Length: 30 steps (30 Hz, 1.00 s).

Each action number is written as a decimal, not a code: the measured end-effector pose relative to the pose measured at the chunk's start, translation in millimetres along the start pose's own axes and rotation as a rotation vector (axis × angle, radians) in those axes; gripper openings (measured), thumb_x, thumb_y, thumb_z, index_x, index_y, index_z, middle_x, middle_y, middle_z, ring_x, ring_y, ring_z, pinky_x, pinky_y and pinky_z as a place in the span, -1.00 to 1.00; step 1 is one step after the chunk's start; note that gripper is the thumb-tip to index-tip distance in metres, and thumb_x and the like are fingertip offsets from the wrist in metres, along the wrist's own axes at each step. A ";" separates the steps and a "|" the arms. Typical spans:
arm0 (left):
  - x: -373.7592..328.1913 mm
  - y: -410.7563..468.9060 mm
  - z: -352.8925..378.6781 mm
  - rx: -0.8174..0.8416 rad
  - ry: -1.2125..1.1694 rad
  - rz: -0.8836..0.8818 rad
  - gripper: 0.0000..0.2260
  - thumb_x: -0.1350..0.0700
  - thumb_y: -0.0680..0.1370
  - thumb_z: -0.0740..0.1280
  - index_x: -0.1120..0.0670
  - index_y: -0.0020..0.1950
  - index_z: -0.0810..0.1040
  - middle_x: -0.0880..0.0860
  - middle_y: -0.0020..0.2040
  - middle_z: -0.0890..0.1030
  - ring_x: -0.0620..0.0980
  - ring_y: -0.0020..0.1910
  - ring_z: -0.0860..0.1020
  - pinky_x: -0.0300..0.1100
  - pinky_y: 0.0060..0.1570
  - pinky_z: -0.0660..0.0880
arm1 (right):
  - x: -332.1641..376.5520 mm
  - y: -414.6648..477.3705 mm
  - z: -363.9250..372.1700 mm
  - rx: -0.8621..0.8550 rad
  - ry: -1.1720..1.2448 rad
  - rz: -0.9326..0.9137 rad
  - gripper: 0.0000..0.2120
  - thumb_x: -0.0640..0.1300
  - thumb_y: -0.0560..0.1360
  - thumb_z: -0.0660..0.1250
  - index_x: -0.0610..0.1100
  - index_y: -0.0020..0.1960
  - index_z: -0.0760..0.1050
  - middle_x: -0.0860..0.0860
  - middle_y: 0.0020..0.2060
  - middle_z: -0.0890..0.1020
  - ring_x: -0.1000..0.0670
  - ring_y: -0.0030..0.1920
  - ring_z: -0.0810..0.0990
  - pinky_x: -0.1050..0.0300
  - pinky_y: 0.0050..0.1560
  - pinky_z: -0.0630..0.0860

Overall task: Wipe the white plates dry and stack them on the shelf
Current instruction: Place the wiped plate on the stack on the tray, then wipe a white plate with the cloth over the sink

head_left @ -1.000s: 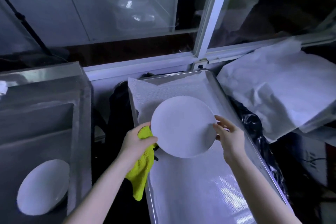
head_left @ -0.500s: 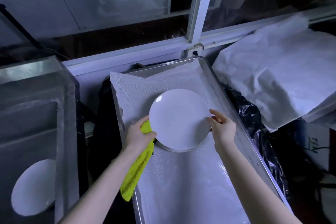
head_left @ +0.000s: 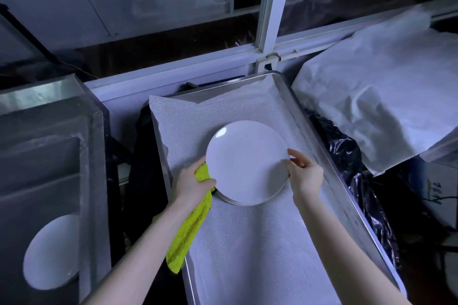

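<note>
Down the middle runs a long metal tray [head_left: 347, 205], its floor covered by a white mesh liner [head_left: 247, 255] that rides up over the far left corner. Lying on the liner in the tray's far half is a small pile of white plates. The top plate [head_left: 247, 163] lies face up and nearly level. Under its near edge shows the rim of a lower plate [head_left: 244, 203]; whether the two touch I cannot tell.

The left hand [head_left: 192, 183] is curled round a yellow-green cloth [head_left: 190, 233], bunched against the top plate's left edge, with the thumb reaching onto the rim. The cloth's loose end hangs over the tray's left side. The right hand [head_left: 306, 173] pinches the plate's right rim, thumb on top and fingers bent behind the edge.

At the left stands a deep steel basin [head_left: 49, 168], well apart from the tray. One more white plate [head_left: 52, 252] leans tilted inside it, near its front.

To the right of the tray lie a crumpled black plastic bag [head_left: 347, 156] and, above it, a rumpled white sheet [head_left: 371, 106].
</note>
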<state>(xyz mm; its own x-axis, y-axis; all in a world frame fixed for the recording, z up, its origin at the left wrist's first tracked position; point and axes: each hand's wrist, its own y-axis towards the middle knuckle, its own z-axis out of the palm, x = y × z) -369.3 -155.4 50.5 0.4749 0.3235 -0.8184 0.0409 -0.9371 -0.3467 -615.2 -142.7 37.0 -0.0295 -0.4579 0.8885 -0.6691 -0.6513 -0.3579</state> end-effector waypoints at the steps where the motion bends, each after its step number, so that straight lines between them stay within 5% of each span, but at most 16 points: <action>1: 0.2 -0.4 0.0 0.006 -0.002 0.008 -0.42 0.24 0.36 0.46 -0.17 0.33 0.53 -0.23 -0.27 0.54 -0.28 -0.34 0.38 -0.54 -0.36 0.37 | -1.0 0.1 -0.6 -0.002 -0.010 -0.006 -0.74 -0.24 0.40 0.44 0.05 0.00 0.69 0.12 -0.30 0.65 0.02 -0.28 0.56 0.09 -0.08 0.54; 4: 0.9 -0.6 0.7 0.018 -0.003 0.009 -0.41 0.23 0.37 0.45 -0.18 0.35 0.51 -0.17 -0.23 0.58 -0.11 -0.28 0.45 -0.32 -0.28 0.44 | -1.5 0.0 -1.3 0.014 -0.024 -0.013 -0.74 -0.25 0.42 0.43 0.03 0.03 0.69 0.12 -0.32 0.61 0.02 -0.30 0.53 0.05 -0.08 0.53; 7: -0.5 -2.1 -1.0 0.004 -0.009 0.019 -0.42 0.22 0.38 0.47 -0.12 0.37 0.51 -0.30 -0.19 0.56 -0.21 -0.28 0.46 -0.51 -0.32 0.38 | 2.3 -3.6 -2.6 0.024 -0.048 -0.028 -0.74 -0.22 0.44 0.44 -0.02 0.10 0.67 0.12 -0.24 0.61 0.00 -0.23 0.55 -0.04 -0.01 0.56; 9: -1.5 -3.6 -5.6 -0.014 -0.034 0.007 -0.40 0.20 0.39 0.50 -0.06 0.41 0.47 -0.30 0.03 0.52 -0.27 -0.03 0.48 -0.57 -0.16 0.34 | 5.9 -8.7 -4.3 0.009 -0.120 -0.100 -0.70 -0.17 0.45 0.45 -0.04 0.17 0.64 0.07 -0.12 0.61 0.06 -0.24 0.54 0.07 -0.05 0.53; 12: 2.1 -8.7 -21.9 -0.083 -0.049 -0.018 -0.45 0.13 0.39 0.53 -0.05 0.36 0.52 -0.14 0.12 0.53 -0.15 0.16 0.48 -0.31 0.08 0.35 | 12.0 -20.5 -5.3 -0.039 -0.272 -0.280 -0.72 -0.17 0.48 0.43 -0.02 0.18 0.63 0.00 0.05 0.55 0.07 -0.24 0.53 0.26 -0.14 0.35; 15: 10.0 -20.6 -45.9 -0.135 -0.133 -0.047 -0.56 0.13 0.39 0.53 -0.10 0.23 0.58 -0.13 0.04 0.60 -0.09 0.07 0.55 -0.25 -0.02 0.43 | 19.6 -40.2 1.8 0.015 -0.307 -0.430 -0.75 -0.24 0.48 0.43 -0.07 0.15 0.64 -0.02 0.07 0.53 -0.02 -0.13 0.56 0.36 -0.09 0.37; 21: 30.6 -53.2 -103.6 -0.207 -0.381 -0.115 -0.68 0.16 0.40 0.52 -0.21 0.04 0.63 -0.16 -0.29 0.64 -0.22 -0.33 0.58 -0.41 -0.36 0.46 | 37.3 -99.6 45.7 0.257 -0.395 -0.682 -0.78 -0.28 0.49 0.45 -0.10 0.11 0.67 0.02 0.03 0.53 0.05 -0.15 0.53 0.10 -0.02 0.54; 26: 57.1 -79.9 -168.8 -0.290 -0.472 -0.162 -0.72 0.16 0.43 0.50 -0.16 0.06 0.65 -0.03 -0.14 0.67 -0.08 -0.19 0.59 -0.23 -0.22 0.49 | 44.7 -163.8 105.9 0.473 -0.451 -0.869 -0.77 -0.31 0.47 0.46 -0.11 0.09 0.68 0.01 -0.04 0.56 0.02 -0.14 0.55 0.17 -0.03 0.51; 30: 95.9 -100.5 -237.5 -0.365 -0.579 -0.231 -0.75 0.16 0.44 0.49 -0.12 0.05 0.67 -0.05 -0.23 0.67 -0.10 -0.29 0.58 -0.25 -0.30 0.51 | 47.2 -221.5 164.9 0.624 -0.504 -1.015 -0.77 -0.32 0.44 0.48 -0.14 0.07 0.68 0.01 -0.04 0.58 0.02 -0.10 0.56 0.16 -0.01 0.52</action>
<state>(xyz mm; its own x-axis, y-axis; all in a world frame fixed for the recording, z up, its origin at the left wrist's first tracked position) -119.1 -61.3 115.7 -0.1192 0.4412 -0.8895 0.4233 -0.7878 -0.4475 -345.9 -119.8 110.9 0.6573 0.3176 0.6834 0.2344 -0.9480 0.2151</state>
